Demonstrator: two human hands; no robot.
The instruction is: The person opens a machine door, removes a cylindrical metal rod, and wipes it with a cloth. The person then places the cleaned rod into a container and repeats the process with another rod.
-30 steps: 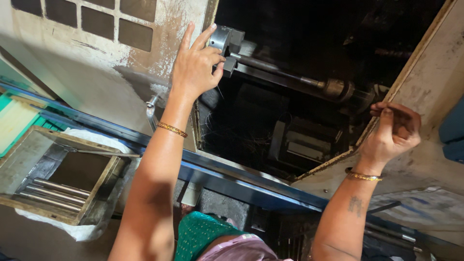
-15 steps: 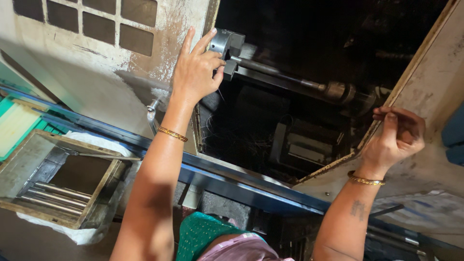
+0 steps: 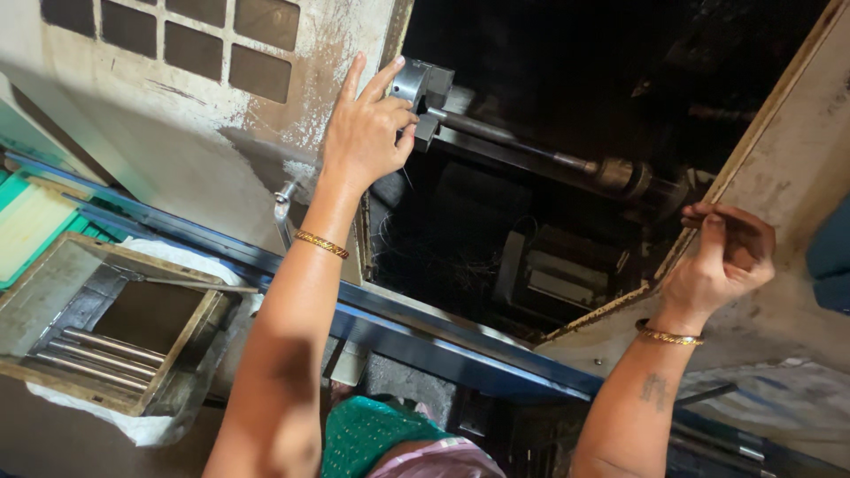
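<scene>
nearest, a shallow metal tray (image 3: 53, 292) held grey steel rods (image 3: 106, 348). the left hand (image 3: 365, 133), fingers spread, touched the grey metal chuck (image 3: 423, 88); the right hand (image 3: 722, 257) pinched the door edge. loose fingers risked slipping.

Light falls evenly on my left hand (image 3: 366, 133) and forearm and on the pale, scuffed metal machine panel (image 3: 177, 133), where my arm throws a soft grey shadow below the square vents. The open machine cavity (image 3: 567, 106) is almost black, its depths lost, with only a dull gleam on the steel shaft (image 3: 505, 137). My right hand (image 3: 722, 261) looks slightly soft, and the whole view sits tilted.
</scene>
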